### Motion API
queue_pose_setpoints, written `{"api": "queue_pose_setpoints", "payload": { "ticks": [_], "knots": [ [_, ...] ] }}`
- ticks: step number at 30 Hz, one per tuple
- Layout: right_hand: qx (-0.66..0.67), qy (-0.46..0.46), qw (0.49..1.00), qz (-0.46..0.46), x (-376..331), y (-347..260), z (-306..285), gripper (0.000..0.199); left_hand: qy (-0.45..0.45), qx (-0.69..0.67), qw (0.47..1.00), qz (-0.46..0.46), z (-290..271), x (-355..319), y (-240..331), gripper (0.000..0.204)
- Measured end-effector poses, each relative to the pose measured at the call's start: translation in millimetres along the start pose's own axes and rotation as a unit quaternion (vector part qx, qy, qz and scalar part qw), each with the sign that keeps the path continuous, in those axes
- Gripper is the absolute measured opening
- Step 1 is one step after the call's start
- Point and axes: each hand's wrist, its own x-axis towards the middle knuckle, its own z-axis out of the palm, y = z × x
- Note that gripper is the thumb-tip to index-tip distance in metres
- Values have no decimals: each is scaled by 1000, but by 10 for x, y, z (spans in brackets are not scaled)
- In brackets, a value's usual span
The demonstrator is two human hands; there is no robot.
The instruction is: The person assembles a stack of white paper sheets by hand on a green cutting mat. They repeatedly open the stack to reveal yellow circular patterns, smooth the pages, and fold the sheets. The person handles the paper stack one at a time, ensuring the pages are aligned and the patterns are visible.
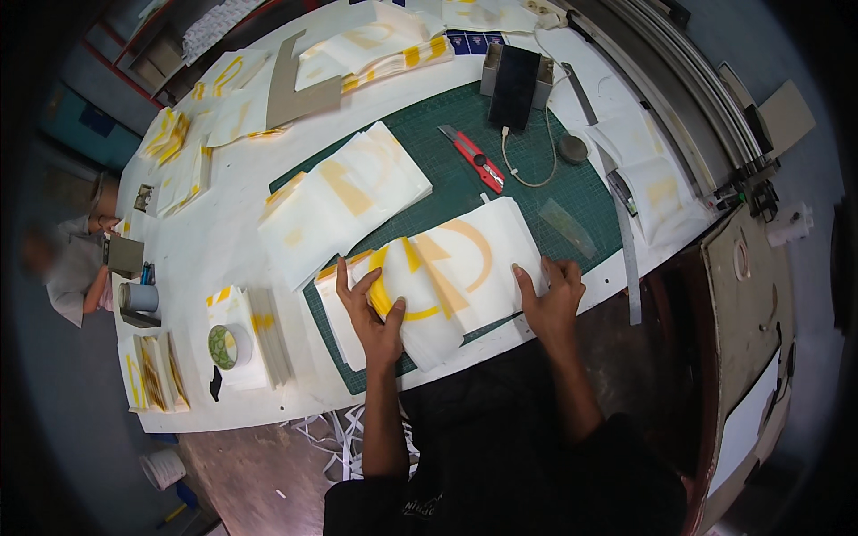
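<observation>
In front of me lies a stack of white translucent sheets (505,232) with pale orange and yellow printed shapes. Its left part, a sheet with a bright yellow curve (422,314), bends over and overlaps more sheets. My left hand (374,317) rests on that left part with fingers apart. At the stack's right edge is my right hand (552,299), its thumb on the top sheet and its other fingers spread past the edge. Beneath the stack is a green cutting mat (594,192). Another stack of printed sheets (375,179) lies just beyond, slanted.
A red utility knife (474,156) lies on the mat beyond the stack. Farther back stands a black device (516,85) with a cable. To the right are a metal ruler (631,272) and a round grey object (572,148). A tape roll (229,347) sits left; another person (76,277) is at the far left.
</observation>
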Motion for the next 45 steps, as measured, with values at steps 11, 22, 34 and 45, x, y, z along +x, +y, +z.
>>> {"api": "queue_pose_setpoints", "payload": {
  "ticks": [11, 22, 34, 45],
  "knots": [
    [120, 44, 992, 6, -23, 142, 79, 17, -7, 39, 999, 13, -35, 11, 12, 36],
    [166, -26, 969, -183, -197, -262, 194, 24, -15, 36, 999, 5, -47, -7, -14, 30],
    [368, -149, 869, -296, -430, -858, 12, 39, -34, 56, 997, 28, -41, -9, -111, 31],
    [-24, 2, 1000, -7, 16, 187, 25, 43, 15, -62, 998, -31, 61, 6, -41, 48]
  ]
}}
